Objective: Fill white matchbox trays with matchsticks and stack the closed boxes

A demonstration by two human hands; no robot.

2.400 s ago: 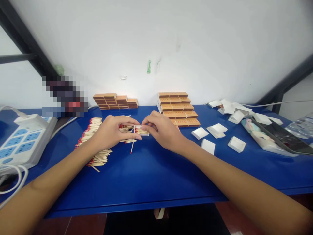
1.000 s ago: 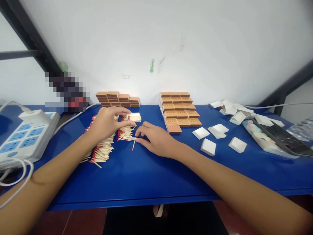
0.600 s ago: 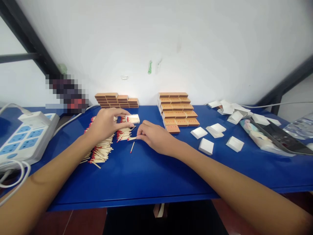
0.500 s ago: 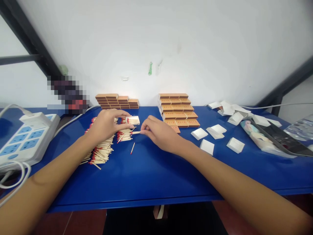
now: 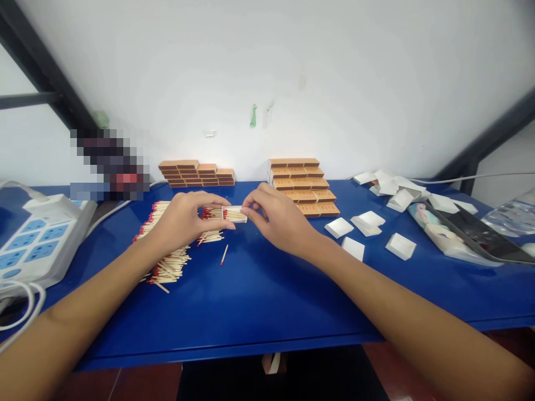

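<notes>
While loose red-tipped wooden matches lie heaped toward the blue table's rear left, the left hand and right hand each pinch an end of the small white cardboard tray of matches near the rear middle; tilting it or a loosened pinch would likely spill sticks.

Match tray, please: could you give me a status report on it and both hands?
Left hand and right hand both pinch the match tray, one at each end. Tray holds matches. Loose matches lie close by; nothing blocking.
</notes>
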